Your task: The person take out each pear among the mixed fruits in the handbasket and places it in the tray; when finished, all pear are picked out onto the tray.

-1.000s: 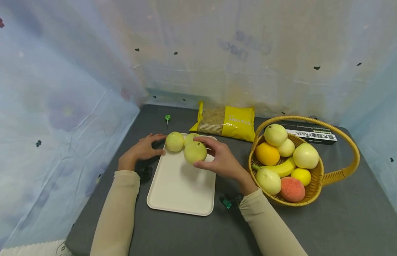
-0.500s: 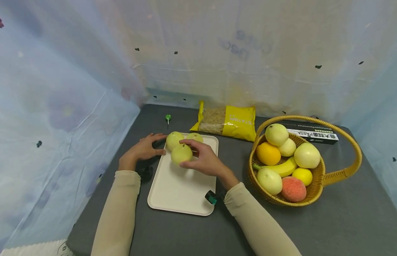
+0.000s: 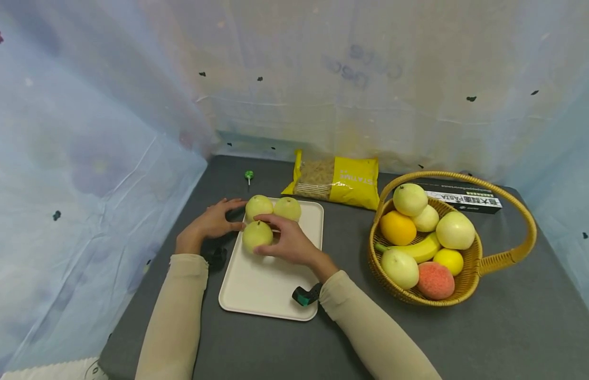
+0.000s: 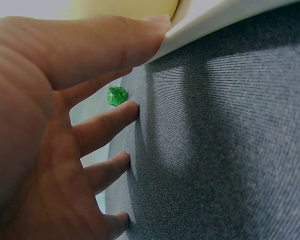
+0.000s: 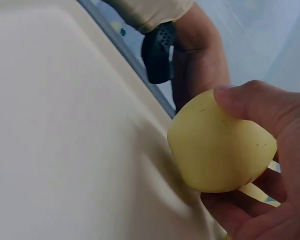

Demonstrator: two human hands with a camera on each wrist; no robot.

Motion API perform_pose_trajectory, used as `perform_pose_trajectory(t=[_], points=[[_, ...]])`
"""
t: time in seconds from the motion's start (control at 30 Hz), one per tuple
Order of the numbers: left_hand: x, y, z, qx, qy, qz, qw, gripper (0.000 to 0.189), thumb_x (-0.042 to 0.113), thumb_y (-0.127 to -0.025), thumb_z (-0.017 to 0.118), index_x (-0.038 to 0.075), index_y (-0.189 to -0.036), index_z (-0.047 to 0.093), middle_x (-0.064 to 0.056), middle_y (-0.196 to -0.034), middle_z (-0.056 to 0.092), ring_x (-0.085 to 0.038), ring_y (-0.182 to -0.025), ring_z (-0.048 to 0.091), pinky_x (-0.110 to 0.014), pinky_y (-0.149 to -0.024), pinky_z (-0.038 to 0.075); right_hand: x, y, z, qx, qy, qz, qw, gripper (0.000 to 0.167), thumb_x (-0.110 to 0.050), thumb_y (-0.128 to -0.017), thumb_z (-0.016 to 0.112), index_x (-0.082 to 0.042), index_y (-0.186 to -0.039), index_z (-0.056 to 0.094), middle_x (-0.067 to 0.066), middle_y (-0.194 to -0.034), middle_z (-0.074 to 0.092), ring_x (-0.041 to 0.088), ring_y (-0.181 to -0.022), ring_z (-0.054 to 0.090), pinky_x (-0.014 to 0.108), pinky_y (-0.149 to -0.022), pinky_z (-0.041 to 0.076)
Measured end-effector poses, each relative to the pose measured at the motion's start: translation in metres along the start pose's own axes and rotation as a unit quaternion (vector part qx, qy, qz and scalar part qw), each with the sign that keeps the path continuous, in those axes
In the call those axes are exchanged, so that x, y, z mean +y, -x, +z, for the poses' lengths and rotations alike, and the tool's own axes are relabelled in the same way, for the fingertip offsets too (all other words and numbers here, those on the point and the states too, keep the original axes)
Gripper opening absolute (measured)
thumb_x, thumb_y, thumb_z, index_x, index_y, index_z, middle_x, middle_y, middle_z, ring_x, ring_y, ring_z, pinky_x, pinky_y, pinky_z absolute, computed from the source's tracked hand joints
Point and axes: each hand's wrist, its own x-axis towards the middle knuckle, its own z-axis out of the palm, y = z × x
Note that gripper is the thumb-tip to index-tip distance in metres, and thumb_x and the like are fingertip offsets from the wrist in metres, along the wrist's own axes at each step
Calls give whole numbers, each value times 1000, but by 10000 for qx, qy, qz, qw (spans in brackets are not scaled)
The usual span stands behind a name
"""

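Observation:
My right hand (image 3: pixel 294 241) grips a round yellow-green pear (image 3: pixel 256 237) between thumb and fingers, at the left side of the cream tray (image 3: pixel 271 287). In the right wrist view this pear (image 5: pixel 217 145) is low over the tray's surface; contact with it is hard to tell. Two more pears, a left one (image 3: pixel 258 203) and a right one (image 3: pixel 288 208), sit side by side at the tray's far end. My left hand (image 3: pixel 215 220) rests at the tray's left edge, fingers spread. In the left wrist view its thumb (image 4: pixel 115 47) touches the tray rim.
At right stands a wicker basket (image 3: pixel 476 264) holding several pears, an orange (image 3: pixel 397 228), a banana (image 3: pixel 420 250), a lemon (image 3: pixel 448 262) and a peach (image 3: pixel 435 281). A yellow pasta bag (image 3: pixel 355 181), a black pasta box (image 3: pixel 475 201) and a green lollipop (image 3: pixel 249 174) lie at the back.
My right hand has carried its pear leftward and down toward the tray's left edge, so the right back pear now shows fully. My left hand has stayed put.

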Motion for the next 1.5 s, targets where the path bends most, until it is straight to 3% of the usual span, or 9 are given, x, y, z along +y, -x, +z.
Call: perform_pose_trajectory(t=[0.33,0.57,0.77,0.97,1.23,1.4,1.5], points=[[0,-2,0,35,-99,8,9999,73,34,-106,74,11,-169,45,-22,-179,30,-56,-167,10,-85,-126,5,0,-7,14,104,153,-294,9994,77,-13,-88,94,-2,-155,58,10,-154,63,27,-133,67,39,-115,57],[-3,-3,1,48,-165,96,9998,70,29,-106,74,10,-168,46,-22,-177,33,-58,-166,12,-86,-125,6,2,-9,24,183,414,-423,9981,77,-12,-86,95,-5,-155,59,9,-152,65,23,-133,67,31,-111,58],[-4,-2,1,88,-120,151,9998,70,31,-105,75,10,-167,48,-23,-177,34,-58,-166,13,-87,-124,6,1,-7,25,195,701,-505,9961,79,-15,-86,95,-7,-156,59,7,-154,65,20,-132,66,31,-108,58],[-3,-2,0,100,-129,116,9998,71,33,-106,75,12,-167,48,-21,-177,34,-57,-166,12,-86,-125,6,-5,-3,21,150,886,-493,9947,81,-17,-87,96,-7,-157,58,5,-155,64,20,-137,65,34,-114,56],[-2,-2,1,57,-150,70,9998,71,35,-106,75,11,-167,48,-23,-177,33,-57,-166,12,-86,-125,6,-15,17,4,101,850,-386,9956,83,-19,-86,96,-9,-159,56,6,-156,62,28,-141,63,46,-114,58],[-1,-3,1,90,-156,41,9998,72,35,-105,76,11,-167,48,-23,-177,34,-57,-166,12,-86,-125,5,-24,42,-17,-52,341,-357,9988,84,-20,-88,95,-10,-161,54,8,-163,58,37,-147,59,42,-120,53],[-1,-3,0,77,-123,34,9999,72,34,-105,76,10,-167,47,-23,-177,33,-57,-166,12,-86,-125,4,-30,61,-31,-34,162,-388,9991,83,-20,-88,95,-14,-161,56,5,-163,58,34,-146,60,38,-121,52]])
